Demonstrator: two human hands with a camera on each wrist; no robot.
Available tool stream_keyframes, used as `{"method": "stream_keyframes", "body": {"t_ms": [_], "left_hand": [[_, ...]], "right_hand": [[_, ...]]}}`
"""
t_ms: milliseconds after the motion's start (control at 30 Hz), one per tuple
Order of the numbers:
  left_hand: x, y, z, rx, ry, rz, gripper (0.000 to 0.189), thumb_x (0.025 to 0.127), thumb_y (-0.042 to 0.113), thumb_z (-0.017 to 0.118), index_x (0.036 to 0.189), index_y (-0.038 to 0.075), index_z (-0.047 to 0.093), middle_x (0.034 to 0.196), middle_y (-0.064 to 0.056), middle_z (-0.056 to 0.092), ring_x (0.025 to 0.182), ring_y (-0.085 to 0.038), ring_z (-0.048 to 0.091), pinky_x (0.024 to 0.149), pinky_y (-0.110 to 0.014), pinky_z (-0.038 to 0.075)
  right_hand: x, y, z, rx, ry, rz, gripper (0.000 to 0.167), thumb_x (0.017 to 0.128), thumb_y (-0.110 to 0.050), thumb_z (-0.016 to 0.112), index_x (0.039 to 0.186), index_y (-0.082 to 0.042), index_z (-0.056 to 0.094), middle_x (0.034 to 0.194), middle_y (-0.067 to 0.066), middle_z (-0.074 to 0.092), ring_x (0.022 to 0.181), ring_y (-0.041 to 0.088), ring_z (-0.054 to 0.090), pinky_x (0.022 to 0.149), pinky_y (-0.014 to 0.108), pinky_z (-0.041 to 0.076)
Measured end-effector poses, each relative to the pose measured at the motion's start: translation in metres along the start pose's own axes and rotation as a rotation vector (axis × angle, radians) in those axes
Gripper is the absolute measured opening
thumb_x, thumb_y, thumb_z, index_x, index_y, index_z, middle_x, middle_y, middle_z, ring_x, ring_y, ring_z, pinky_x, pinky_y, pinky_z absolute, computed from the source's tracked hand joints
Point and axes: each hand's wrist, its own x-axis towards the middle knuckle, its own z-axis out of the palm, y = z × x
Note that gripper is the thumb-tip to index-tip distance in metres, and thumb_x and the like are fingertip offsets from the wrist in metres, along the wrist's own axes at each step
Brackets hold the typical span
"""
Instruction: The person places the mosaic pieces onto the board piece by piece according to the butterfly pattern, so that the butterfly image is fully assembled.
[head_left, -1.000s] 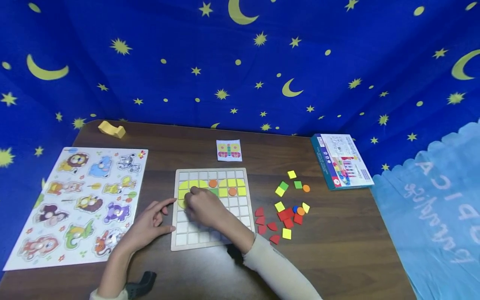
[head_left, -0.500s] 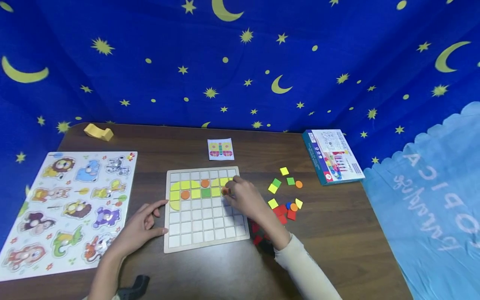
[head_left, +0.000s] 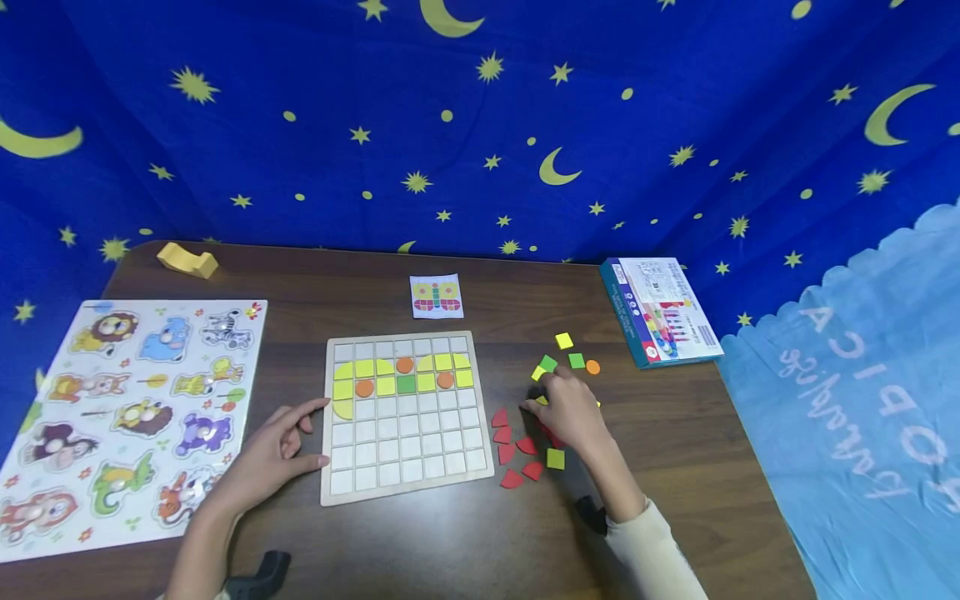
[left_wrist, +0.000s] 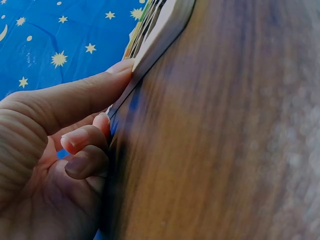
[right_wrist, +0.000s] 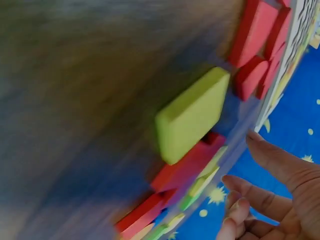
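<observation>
A wooden grid board lies flat, its upper rows bearing yellow squares and yellow rounded pieces, orange discs and a green square. My left hand rests at its left edge, thumb and index fingertips touching the frame. In the left wrist view, the thumb meets the board's side and the other fingers bend loosely. My right hand hovers among loose tiles right of the board, covering some. The right wrist view shows its thumb and fingers apart, nothing between them, near a yellow square tile and red pieces.
A butterfly pattern card lies behind the board. To the left is an animal puzzle, with a yellow curved block beyond it. A box lies at the back right. Red quarter pieces lie beside the board.
My right hand has moved from the board's left part across to its right part, leaving an orange disc at each, then right to the loose tiles. My left hand stays at the board's edge.
</observation>
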Motion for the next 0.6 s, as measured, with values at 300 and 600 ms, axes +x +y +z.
{"method": "stream_keyframes", "body": {"t_ms": [300, 600], "left_hand": [[0.000, -0.001, 0.000, 0.007, 0.006, -0.011, 0.075, 0.080, 0.014, 0.081, 0.146, 0.005, 0.045, 0.102, -0.009, 0.044, 0.065, -0.009, 0.037, 0.062, -0.025, 0.036], [0.001, 0.001, 0.000, 0.019, 0.003, -0.027, 0.076, 0.080, 0.016, 0.081, 0.146, 0.006, 0.045, 0.102, -0.009, 0.045, 0.066, -0.009, 0.037, 0.061, -0.025, 0.036]], "right_hand": [[-0.008, 0.013, 0.004, 0.054, -0.024, 0.104, 0.028, 0.076, -0.025, 0.086, 0.084, -0.003, 0.072, 0.075, 0.007, 0.053, 0.064, 0.019, 0.048, 0.057, 0.032, 0.038], [-0.006, 0.016, 0.006, 0.106, -0.058, 0.128, 0.024, 0.079, -0.019, 0.083, 0.088, 0.000, 0.072, 0.085, 0.009, 0.058, 0.071, 0.021, 0.051, 0.063, 0.036, 0.044]]}}
